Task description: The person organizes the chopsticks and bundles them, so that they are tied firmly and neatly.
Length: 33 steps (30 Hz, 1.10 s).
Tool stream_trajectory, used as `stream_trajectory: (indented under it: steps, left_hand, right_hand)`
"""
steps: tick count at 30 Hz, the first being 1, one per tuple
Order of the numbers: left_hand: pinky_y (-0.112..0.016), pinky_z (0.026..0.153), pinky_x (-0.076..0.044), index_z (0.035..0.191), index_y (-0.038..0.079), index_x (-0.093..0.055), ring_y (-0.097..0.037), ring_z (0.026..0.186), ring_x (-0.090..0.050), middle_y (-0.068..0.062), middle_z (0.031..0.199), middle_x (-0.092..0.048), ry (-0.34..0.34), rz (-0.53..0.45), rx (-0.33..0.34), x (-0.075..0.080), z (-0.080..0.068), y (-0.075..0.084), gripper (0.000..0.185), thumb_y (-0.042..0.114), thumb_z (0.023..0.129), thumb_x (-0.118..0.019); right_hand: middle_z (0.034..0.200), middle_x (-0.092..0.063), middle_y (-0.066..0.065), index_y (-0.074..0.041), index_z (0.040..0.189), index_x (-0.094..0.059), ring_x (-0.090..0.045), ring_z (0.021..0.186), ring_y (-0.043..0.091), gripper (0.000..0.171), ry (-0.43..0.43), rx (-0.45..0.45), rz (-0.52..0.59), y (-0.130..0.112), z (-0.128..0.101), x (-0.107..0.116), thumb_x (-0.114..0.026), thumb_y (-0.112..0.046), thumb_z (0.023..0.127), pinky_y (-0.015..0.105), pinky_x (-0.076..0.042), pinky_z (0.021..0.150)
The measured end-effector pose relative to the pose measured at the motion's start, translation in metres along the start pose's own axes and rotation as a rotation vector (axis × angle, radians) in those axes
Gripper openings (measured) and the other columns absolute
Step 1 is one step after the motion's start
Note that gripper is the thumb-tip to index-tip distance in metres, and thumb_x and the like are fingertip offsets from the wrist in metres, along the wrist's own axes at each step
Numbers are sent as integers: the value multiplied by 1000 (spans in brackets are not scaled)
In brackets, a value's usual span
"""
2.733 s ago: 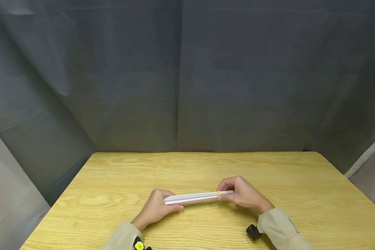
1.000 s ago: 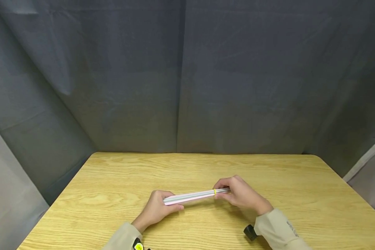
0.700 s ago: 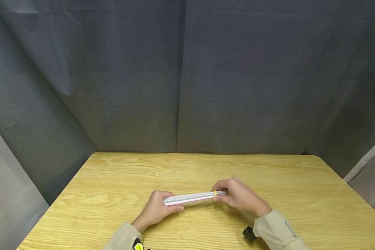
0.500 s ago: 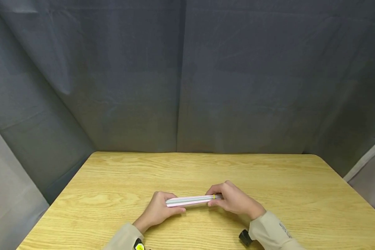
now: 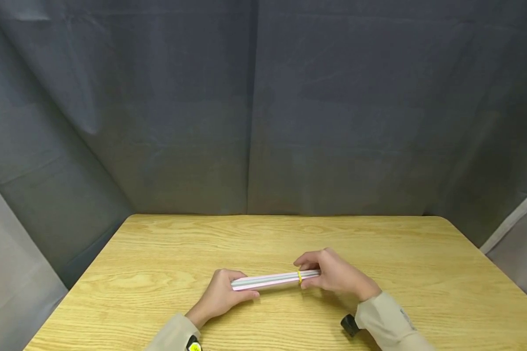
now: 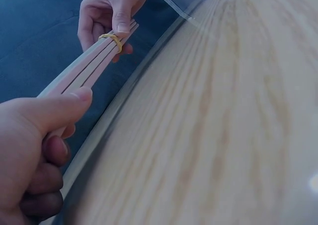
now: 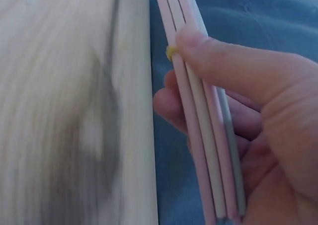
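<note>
The bundle of thin sticks is held level just above the wooden table, near its front edge, spanning between both hands; the sticks are pale pink, with greyish ones among them, and lie side by side. The left hand grips the bundle's left end, thumb laid along the top and fingers curled beneath, as the left wrist view confirms. The right hand grips the right end, thumb pressed on top and fingers curled under; a yellow rubber band wraps the bundle just beside the right thumb tip, touching it in the right wrist view.

Hidden or unclear: the bundle's right tip is covered by the right hand in the head view; the exact stick count cannot be told; the table surface is blurred in the right wrist view; a small black device at the right sleeve is partly cut off; a dark grey curtain closes the background.
</note>
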<state>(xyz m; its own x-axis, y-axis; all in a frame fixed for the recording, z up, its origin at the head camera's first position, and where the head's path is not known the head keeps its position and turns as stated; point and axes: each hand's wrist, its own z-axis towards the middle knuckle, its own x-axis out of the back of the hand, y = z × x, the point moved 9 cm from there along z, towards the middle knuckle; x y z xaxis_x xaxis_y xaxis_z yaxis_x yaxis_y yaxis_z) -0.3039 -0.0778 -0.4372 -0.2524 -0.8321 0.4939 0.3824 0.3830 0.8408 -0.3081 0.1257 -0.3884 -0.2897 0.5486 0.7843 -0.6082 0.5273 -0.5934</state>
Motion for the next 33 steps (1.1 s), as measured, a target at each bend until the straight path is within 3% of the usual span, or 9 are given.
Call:
stream_trajectory:
  steps: [8, 17, 28, 33]
  left_hand:
    - [-21, 58, -47, 87, 9, -76, -4, 65, -58, -3, 87, -74, 13, -6, 3, 2, 0, -2, 22, 26, 76, -83]
    - [-22, 61, -49, 86, 10, -75, -5, 67, -60, -3, 86, -74, 39, 3, -11, 4, 0, -3, 23, 28, 74, -83]
    - [-21, 62, -50, 83, 12, -75, -4, 67, -61, -2, 84, -74, 83, -25, -44, 6, 0, 2, 18, 24, 73, -85]
    - [-21, 60, -49, 82, 13, -75, -4, 65, -60, -2, 83, -74, 93, -37, -39, 7, -1, 2, 17, 23, 73, -85]
  right_hand:
    - [82, -70, -9, -13, 94, -71, -55, 64, -1, 10, -7, 11, 6, 4, 0, 1, -74, -18, 85, 20, -48, 59]
    - [87, -71, -3, -9, 96, -70, -63, 72, 0, 11, -3, 42, 43, 0, 0, -3, -70, -17, 89, 21, -52, 64]
    - [83, -71, -4, -11, 93, -71, -52, 59, -4, 9, 99, 97, -69, -9, 2, -1, -73, -14, 85, 19, -48, 58]
    - [86, -72, -2, -9, 97, -71, -54, 61, -5, 13, 104, 106, -82, -11, 3, -3, -73, -13, 85, 19, -49, 60]
